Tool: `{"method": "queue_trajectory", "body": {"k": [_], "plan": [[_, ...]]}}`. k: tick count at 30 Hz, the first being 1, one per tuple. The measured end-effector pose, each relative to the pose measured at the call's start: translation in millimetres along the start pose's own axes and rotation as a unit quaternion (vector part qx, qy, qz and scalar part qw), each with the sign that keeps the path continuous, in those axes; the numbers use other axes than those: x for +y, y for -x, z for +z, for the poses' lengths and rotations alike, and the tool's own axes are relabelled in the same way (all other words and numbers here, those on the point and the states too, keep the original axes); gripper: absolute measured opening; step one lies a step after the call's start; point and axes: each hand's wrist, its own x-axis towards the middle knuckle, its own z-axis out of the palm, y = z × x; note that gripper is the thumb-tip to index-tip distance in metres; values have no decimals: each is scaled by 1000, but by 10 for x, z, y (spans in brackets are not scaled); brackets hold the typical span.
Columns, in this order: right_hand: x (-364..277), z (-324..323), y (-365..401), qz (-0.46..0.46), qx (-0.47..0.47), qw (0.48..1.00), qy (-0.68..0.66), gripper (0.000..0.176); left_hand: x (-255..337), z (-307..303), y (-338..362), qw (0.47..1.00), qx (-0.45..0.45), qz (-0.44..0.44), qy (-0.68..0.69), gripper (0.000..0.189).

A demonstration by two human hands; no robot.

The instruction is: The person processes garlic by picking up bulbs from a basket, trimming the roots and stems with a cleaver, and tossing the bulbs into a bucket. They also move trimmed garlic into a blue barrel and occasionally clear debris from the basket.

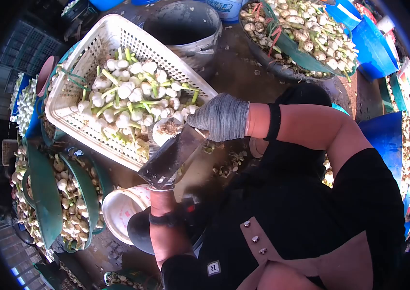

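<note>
Garlic bulb (167,129): located at frame centre, just in front of the white basket (132,36) of trimmed bulbs. Judged light, firm and brittle-skinned. The papery wrapper is likely to slip or tear, so grip around the body and leave the root end exposed.

Appearance: white skin, with a flat, brownish root plate bearing short, dry rootlets and facing the camera.

Right hand (222,116): grey glove, entering from the right. Fingers are closed around the bulb, so most of the bulb is covered.

Cleaver (173,157): wide, dull steel blade below the bulb, with its upper end touching or just beside it. Judged heavy, rigid and sharp. Hold by the handle only.

Left hand (162,199): bare, at lower centre. It is clenched on the cleaver handle, and the blade hides part of its fingers.
</note>
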Motion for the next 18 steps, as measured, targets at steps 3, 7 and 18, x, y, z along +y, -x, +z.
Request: {"method": "queue_trajectory", "body": {"k": [3, 7, 18], "plan": [[79, 102, 40, -9, 48, 999, 1, 28, 58, -4, -57, 990, -19, 116, -77, 44], [253, 310, 85, -28, 101, 993, -50, 22, 496, -281, -331, 991, -1, 108, -84, 39], [801, 298, -18, 205, 24, 970, 125, 17, 1206, -798, -540, 974, 137, -98, 152, 39]]}}
